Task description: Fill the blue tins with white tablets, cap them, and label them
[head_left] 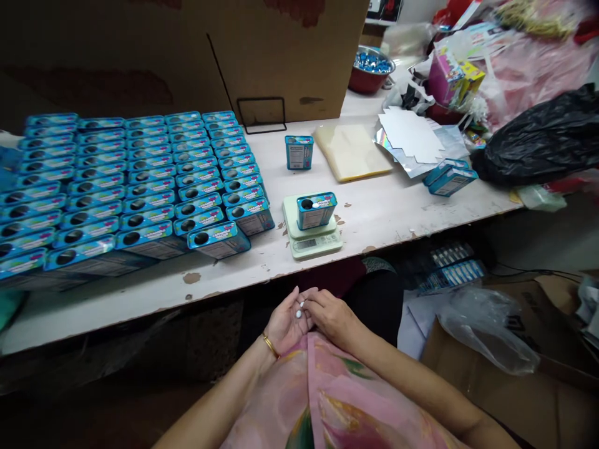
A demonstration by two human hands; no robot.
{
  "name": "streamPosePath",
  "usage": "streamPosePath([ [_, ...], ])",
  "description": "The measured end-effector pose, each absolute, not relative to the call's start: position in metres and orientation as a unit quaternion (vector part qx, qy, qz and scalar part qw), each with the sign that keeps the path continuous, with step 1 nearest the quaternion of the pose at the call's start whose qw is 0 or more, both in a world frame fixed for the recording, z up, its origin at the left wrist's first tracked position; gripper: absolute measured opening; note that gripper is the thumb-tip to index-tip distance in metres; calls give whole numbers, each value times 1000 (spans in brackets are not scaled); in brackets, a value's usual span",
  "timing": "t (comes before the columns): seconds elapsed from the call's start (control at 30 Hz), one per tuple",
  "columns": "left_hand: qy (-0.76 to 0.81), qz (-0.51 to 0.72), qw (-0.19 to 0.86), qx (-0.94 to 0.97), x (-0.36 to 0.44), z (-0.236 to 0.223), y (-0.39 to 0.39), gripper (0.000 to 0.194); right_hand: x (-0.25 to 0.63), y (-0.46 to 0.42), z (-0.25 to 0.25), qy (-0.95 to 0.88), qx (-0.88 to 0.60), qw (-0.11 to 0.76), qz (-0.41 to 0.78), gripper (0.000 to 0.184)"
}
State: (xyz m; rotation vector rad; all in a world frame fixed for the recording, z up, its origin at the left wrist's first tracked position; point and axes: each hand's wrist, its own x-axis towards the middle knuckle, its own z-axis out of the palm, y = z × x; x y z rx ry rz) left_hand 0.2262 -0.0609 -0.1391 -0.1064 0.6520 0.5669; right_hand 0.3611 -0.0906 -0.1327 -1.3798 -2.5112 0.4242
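Above my lap, my left hand [287, 321] lies palm up and cupped, with a couple of small white candies [299, 313] resting in it. The fingertips of my right hand [334, 318] reach over that palm and pinch at one white piece. In front of both hands, a pale green kitchen scale [318, 244] stands at the table edge. On its plate sits a blue tin [316, 215] with a round dark hole in its top and something white at the top. The scale's display is not readable.
Rows of similar blue tins [150, 193] fill the table's left side. Another tin [299, 153] and clear plastic sheets [353, 153] lie behind the scale. Two tins [450, 177], a black bag [543, 137] and a red bowl [369, 81] are to the right. A large carton [290, 62] stands behind.
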Motion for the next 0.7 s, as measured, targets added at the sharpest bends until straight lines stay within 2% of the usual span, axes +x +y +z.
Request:
streamPosePath([
  [0.13, 324, 282, 901, -54, 225, -136, -59, 29, 363, -88, -127, -851, -497, 99, 138, 15],
  [0.3, 334, 275, 899, -65, 225, -132, -55, 29, 365, -85, -122, -874, -459, 97, 127, 12],
  [0.4, 307, 293, 904, -61, 225, -133, -54, 29, 371, -75, -112, -870, -446, 140, 156, 14],
  [0.57, 327, 325, 886, -58, 223, -134, -51, 30, 384, -23, -64, -840, -438, 296, 123, 20],
  [0.63, 343, 322, 881, -55, 221, -133, -50, 30, 386, 6, -40, -835, -443, 316, 82, 20],
  [0.7, 348, 319, 880, -53, 219, -133, -51, 30, 386, 33, -21, -837, -460, 292, 52, 20],
])
